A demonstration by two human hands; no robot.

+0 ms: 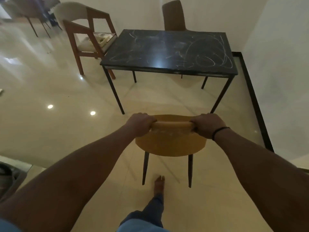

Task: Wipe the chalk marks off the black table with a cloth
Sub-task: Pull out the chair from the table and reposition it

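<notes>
Both hands are gripping the top rail of a mustard-yellow chair with a curved backrest and thin dark legs (170, 141): the left hand (139, 125) is curling its fingers over the rail's left end, and the right hand (208, 125), with a dark band at the wrist, is wrapping the right end. The chair's legs are looking clear of the glossy cream tiled floor (50, 131), so the person is probably carrying it, though the feet's contact is hard to judge from this angle.

The black rectangular marble-look table on slim black metal legs (168, 52) is standing at twelve o'clock from the hands, well apart from them. White chalk scribbles (209, 54) are covering much of its top, densest toward its two o'clock side. No cloth is showing anywhere in view.

A wooden armchair with a pale cushioned back (87, 36) is sitting at the table's nine o'clock end with some papers on its seat, and a brown upholstered high-backed chair (173, 15) is standing at the table's twelve o'clock edge.

To do this step well, the person should be keeping both grips even so the yellow chair is staying level, and setting it down away from the table's six o'clock edge, leaving standing room there. A bare foot (159, 183) is stepping just beside the chair's rear legs, so those legs should be kept ahead of the toes.
</notes>
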